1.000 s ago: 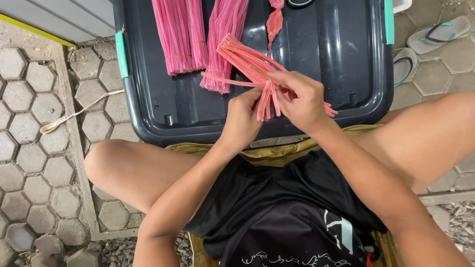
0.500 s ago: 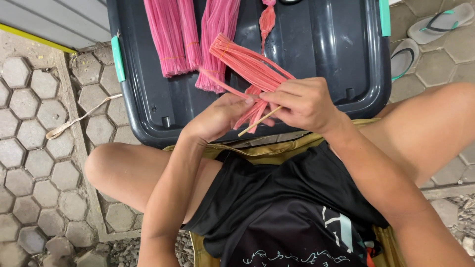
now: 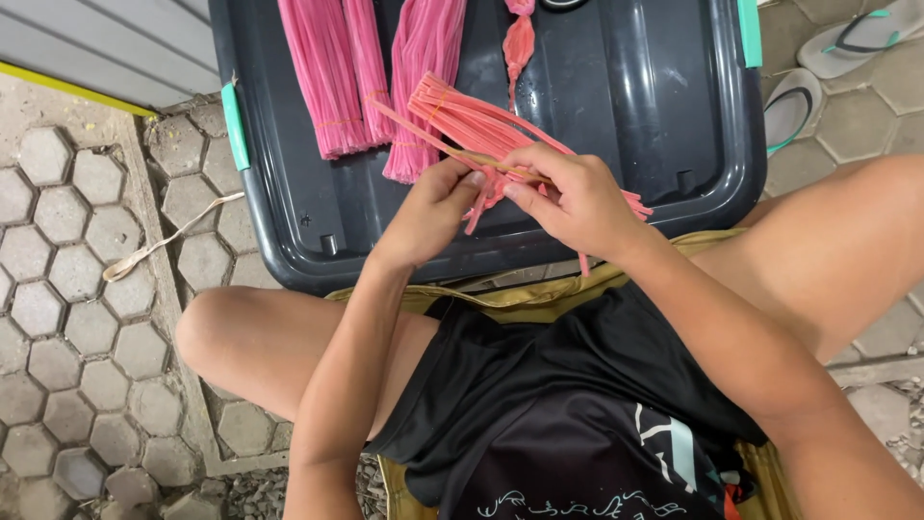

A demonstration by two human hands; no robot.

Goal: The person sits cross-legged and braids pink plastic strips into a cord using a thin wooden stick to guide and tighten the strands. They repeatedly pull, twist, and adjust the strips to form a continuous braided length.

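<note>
Your left hand (image 3: 433,217) has come back up to the fanned pink strip bundle (image 3: 481,130), pinching its gathered end beside your right hand (image 3: 568,197), which pinches a thin stick (image 3: 423,135) across it. Both sit just above the dark bin lid (image 3: 635,106); more pink bundles (image 3: 332,77) lie beyond.

The bin lid (image 3: 616,96) is dark, glossy moulded plastic with scuffs and pale reflections. The pink strips (image 3: 472,120) in the left hand (image 3: 428,217) and right hand (image 3: 577,197) look thin, matt and finely ribbed (exact material cannot be told). The bundles (image 3: 332,67) match. The paving (image 3: 58,241) is rough grey concrete. The shirt (image 3: 577,424) is smooth black cloth.
</note>
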